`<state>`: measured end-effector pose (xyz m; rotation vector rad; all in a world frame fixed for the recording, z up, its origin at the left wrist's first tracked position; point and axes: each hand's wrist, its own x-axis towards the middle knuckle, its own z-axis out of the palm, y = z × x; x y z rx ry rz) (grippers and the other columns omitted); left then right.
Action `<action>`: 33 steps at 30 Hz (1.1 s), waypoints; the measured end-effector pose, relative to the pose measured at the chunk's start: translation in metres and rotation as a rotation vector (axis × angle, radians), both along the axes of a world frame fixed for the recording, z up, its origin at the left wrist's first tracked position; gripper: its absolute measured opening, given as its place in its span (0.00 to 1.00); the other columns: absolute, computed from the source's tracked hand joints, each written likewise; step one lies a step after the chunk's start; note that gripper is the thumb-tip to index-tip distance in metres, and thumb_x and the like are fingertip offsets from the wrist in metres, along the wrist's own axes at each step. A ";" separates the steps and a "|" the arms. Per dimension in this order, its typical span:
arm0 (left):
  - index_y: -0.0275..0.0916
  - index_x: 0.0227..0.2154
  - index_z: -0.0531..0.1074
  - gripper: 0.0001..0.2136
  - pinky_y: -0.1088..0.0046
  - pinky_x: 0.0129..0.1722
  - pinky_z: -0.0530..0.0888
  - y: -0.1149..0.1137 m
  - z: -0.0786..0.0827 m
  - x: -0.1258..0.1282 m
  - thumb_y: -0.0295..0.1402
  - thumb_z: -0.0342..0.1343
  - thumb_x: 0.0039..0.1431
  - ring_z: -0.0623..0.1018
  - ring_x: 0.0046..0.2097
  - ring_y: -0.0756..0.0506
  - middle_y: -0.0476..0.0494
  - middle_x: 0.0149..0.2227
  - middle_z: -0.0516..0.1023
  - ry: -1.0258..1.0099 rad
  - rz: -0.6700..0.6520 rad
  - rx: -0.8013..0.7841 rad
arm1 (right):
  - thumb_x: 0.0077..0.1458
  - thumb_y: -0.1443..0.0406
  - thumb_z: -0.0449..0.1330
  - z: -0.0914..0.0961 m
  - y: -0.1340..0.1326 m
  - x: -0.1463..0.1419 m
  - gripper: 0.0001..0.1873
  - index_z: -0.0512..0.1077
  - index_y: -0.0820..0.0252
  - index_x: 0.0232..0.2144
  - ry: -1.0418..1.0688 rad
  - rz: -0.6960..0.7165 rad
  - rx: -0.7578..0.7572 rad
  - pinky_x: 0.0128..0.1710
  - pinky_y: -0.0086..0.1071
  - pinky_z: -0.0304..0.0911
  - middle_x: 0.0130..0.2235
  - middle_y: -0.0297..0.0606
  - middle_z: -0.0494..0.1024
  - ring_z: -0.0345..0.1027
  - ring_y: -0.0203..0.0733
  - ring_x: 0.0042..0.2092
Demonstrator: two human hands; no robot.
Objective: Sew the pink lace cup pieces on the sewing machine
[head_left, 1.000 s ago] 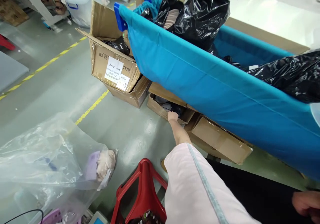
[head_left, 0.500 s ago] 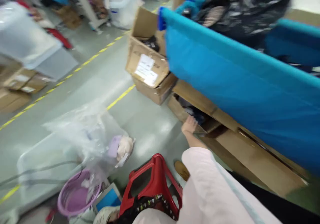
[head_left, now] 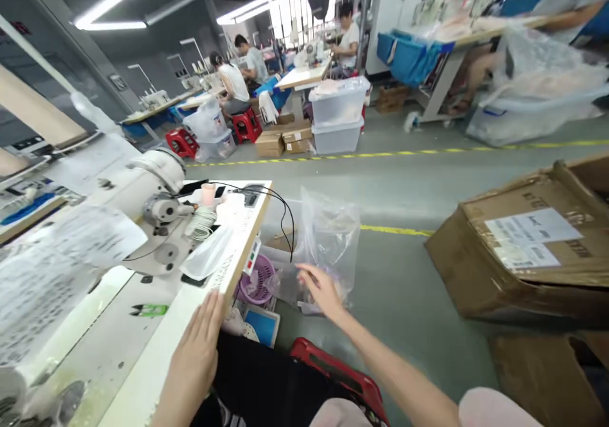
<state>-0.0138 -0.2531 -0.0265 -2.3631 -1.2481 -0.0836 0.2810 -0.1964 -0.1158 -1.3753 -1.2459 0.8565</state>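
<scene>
My left hand (head_left: 197,341) lies flat on the front edge of the white sewing table (head_left: 143,367), fingers stretched out. My right hand (head_left: 321,292) is in the air right of the table, fingers apart and holding nothing I can see. Behind it a clear plastic bag (head_left: 333,230) hangs over a translucent bin (head_left: 278,214). On the table stands a white sewing machine (head_left: 159,173), with green thread snips (head_left: 153,310) lying in front of it. A coil of pale cord (head_left: 200,224) and printed paper sheets (head_left: 61,281) are near the machine.
Below the table are a purple basket (head_left: 259,281) and a blue-topped pad (head_left: 261,325). A red stool (head_left: 340,373) is beneath me. Cardboard boxes (head_left: 457,281) stand at the right. Black cables (head_left: 284,217) hang off the table corner. Several people work at machines farther back.
The view has swung left and up, from the blue fabric trough and boxes to the sewing table. My right hand has left the open box, and my left hand now shows on the table edge.
</scene>
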 end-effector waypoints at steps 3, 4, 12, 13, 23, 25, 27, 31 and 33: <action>0.34 0.69 0.38 0.43 0.63 0.64 0.63 -0.004 0.000 -0.003 0.12 0.36 0.46 0.56 0.69 0.44 0.38 0.68 0.56 -0.061 -0.011 0.081 | 0.66 0.62 0.47 0.077 0.086 -0.044 0.18 0.73 0.51 0.50 -0.186 0.155 0.116 0.40 0.30 0.69 0.35 0.33 0.80 0.73 0.37 0.36; 0.33 0.69 0.39 0.43 0.64 0.63 0.64 -0.005 0.000 -0.005 0.11 0.36 0.46 0.57 0.68 0.45 0.38 0.68 0.57 -0.074 -0.016 0.114 | 0.66 0.63 0.47 0.102 0.113 -0.058 0.17 0.72 0.51 0.51 -0.254 0.176 0.134 0.41 0.31 0.69 0.35 0.33 0.79 0.73 0.37 0.37; 0.32 0.69 0.38 0.42 0.64 0.62 0.67 0.005 -0.027 -0.028 0.17 0.44 0.48 0.60 0.67 0.43 0.38 0.67 0.59 -0.186 -0.019 0.234 | 0.64 0.57 0.58 0.180 0.219 -0.158 0.17 0.69 0.59 0.51 -0.669 0.113 0.144 0.51 0.44 0.69 0.53 0.42 0.71 0.69 0.44 0.51; 0.32 0.69 0.37 0.43 0.64 0.62 0.67 0.007 -0.032 -0.029 0.18 0.45 0.49 0.60 0.67 0.43 0.38 0.66 0.60 -0.201 -0.017 0.240 | 0.64 0.57 0.58 0.178 0.221 -0.164 0.17 0.69 0.59 0.51 -0.690 0.106 0.148 0.51 0.44 0.69 0.53 0.42 0.71 0.69 0.44 0.51; 0.32 0.69 0.35 0.35 0.63 0.62 0.66 0.014 -0.051 -0.022 0.24 0.42 0.61 0.68 0.62 0.43 0.36 0.62 0.67 -0.347 0.024 0.311 | 0.64 0.59 0.57 0.131 0.164 -0.156 0.15 0.70 0.60 0.49 -0.462 -0.017 0.298 0.55 0.47 0.64 0.53 0.42 0.71 0.66 0.46 0.54; 0.31 0.68 0.33 0.36 0.61 0.61 0.67 0.011 -0.045 -0.023 0.23 0.43 0.60 0.68 0.62 0.42 0.35 0.62 0.67 -0.334 0.017 0.300 | 0.65 0.63 0.54 0.111 0.129 -0.156 0.12 0.71 0.61 0.48 -0.372 -0.023 0.334 0.53 0.43 0.65 0.50 0.41 0.74 0.68 0.44 0.52; 0.30 0.68 0.31 0.40 0.58 0.62 0.67 0.007 -0.036 -0.024 0.19 0.43 0.55 0.65 0.65 0.40 0.35 0.64 0.63 -0.294 -0.001 0.251 | 0.65 0.67 0.49 0.093 0.094 -0.161 0.14 0.73 0.59 0.46 -0.298 0.002 0.362 0.47 0.36 0.66 0.45 0.39 0.76 0.70 0.40 0.47; 0.32 0.68 0.29 0.48 0.57 0.62 0.67 0.001 -0.024 -0.026 0.15 0.43 0.43 0.61 0.67 0.39 0.37 0.67 0.58 -0.216 -0.044 0.180 | 0.61 0.69 0.53 0.075 0.044 -0.179 0.12 0.75 0.55 0.41 -0.225 0.072 0.426 0.49 0.37 0.63 0.39 0.36 0.79 0.71 0.40 0.43; 0.32 0.68 0.28 0.49 0.57 0.61 0.68 0.000 -0.026 -0.027 0.15 0.43 0.42 0.63 0.66 0.39 0.37 0.66 0.60 -0.225 -0.051 0.200 | 0.58 0.71 0.55 0.078 0.035 -0.184 0.11 0.76 0.55 0.37 -0.217 0.104 0.458 0.51 0.40 0.61 0.38 0.36 0.79 0.71 0.42 0.43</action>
